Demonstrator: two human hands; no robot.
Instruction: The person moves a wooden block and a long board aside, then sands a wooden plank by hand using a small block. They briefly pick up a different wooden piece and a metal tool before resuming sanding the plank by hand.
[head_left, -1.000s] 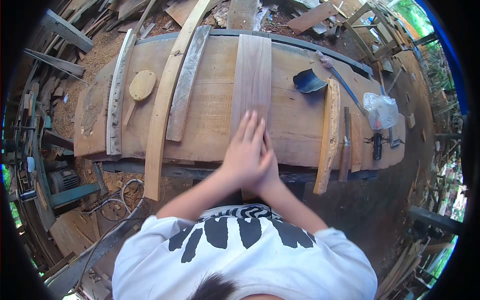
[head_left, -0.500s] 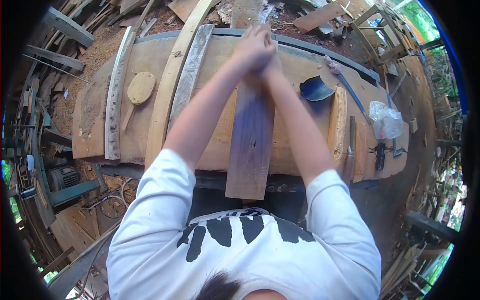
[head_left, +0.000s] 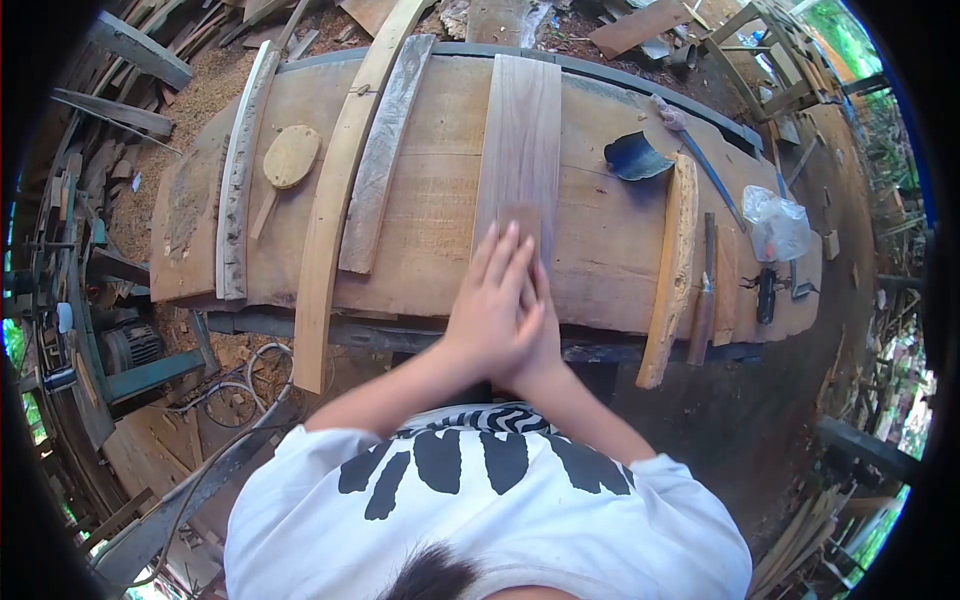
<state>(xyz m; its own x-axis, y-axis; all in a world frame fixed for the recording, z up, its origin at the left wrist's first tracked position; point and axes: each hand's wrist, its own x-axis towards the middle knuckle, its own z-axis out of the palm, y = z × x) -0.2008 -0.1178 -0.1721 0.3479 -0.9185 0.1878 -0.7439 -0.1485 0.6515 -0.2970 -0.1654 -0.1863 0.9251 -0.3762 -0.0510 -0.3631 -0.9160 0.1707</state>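
A long dark plank (head_left: 520, 120) lies lengthwise across a broad wooden workbench slab (head_left: 430, 200). My two hands are stacked at the plank's near end. My left hand (head_left: 490, 300) lies flat on top, and my right hand (head_left: 543, 345) is mostly hidden beneath it. Both press down on a small brown sandpaper piece (head_left: 522, 215), whose edge shows just past my fingertips. The fingers are straight and held together.
On the slab to the left are a curved pale strip (head_left: 335, 190), a grey board (head_left: 385, 150), a weathered strip (head_left: 237, 170) and an oval wooden paddle (head_left: 290, 155). To the right are a dark scoop (head_left: 632, 157), a rough-edged slat (head_left: 668, 270), a chisel (head_left: 706, 290) and a plastic bag (head_left: 778, 222). Scrap wood and sawdust surround the bench.
Half a second ago my stacked hands were at the plank's far end with arms stretched out. They have slid back along the plank to its near end, as a second ago.
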